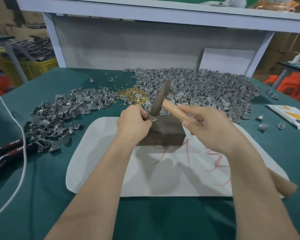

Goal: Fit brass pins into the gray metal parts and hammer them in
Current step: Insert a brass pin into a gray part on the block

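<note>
Now, in the head view, the left hand (133, 121) pinches one gray metal part (154, 118) on the far left corner of a dark block (164, 134), which stands on a white sheet (97, 161) on the green table (42, 196). The right hand (208, 125), just to the right, is curled around the wooden handle of a hammer (160, 99), whose dark head points down onto the part. The brass pins (132, 95) lie in a pile just beyond the left hand, between a heap of gray parts (59, 115) at the left and a bigger heap (206, 87) at the far right.
</note>
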{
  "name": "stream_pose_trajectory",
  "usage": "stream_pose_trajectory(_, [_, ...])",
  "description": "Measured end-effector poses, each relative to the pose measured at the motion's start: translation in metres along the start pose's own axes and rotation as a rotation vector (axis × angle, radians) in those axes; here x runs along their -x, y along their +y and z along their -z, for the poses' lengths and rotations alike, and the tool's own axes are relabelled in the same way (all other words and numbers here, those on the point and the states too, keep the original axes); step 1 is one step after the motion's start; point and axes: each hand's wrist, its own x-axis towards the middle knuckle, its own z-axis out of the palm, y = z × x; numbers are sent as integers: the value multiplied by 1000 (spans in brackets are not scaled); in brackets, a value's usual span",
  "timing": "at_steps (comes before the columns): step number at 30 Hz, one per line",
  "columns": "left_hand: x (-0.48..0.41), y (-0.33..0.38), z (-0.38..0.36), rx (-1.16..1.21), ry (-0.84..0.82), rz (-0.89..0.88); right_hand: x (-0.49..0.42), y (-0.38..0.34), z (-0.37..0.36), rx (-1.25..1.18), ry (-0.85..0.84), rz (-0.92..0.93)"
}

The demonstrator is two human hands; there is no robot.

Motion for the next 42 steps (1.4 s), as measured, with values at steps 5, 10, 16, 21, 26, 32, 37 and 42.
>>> stream_pose_trajectory(5, [1, 0, 1, 8, -2, -9, 1, -4, -3, -53, 53, -1])
stream_pose_trajectory(10, [0, 0, 0, -1, 1, -11, 1, -2, 1, -26, 49, 23])
stream_pose_trajectory(16, [0, 0, 1, 14, -2, -6, 2, -8, -4, -2, 54, 3])
stream_pose_trajectory(21, [-1, -1, 0, 14, 0, -5, 1, -2, 4, -23, 64, 23])
stream_pose_trajectory(26, [-1, -2, 1, -3, -5, -11, -2, 2, -8, -14, -21, -7])
stream_pose_trajectory(32, [0, -1, 3, -32, 1, -18, -22, 25, -20, -129, 146, -258])
stream_pose_trajectory(37, [-1, -1, 3, -9, -16, -22, -23, 40, -34, -83, 34, -384])
stream_pose_trajectory(42, [-2, -1, 3, 13, -38, -22, -29, 30, -26, 103, 104, -330])
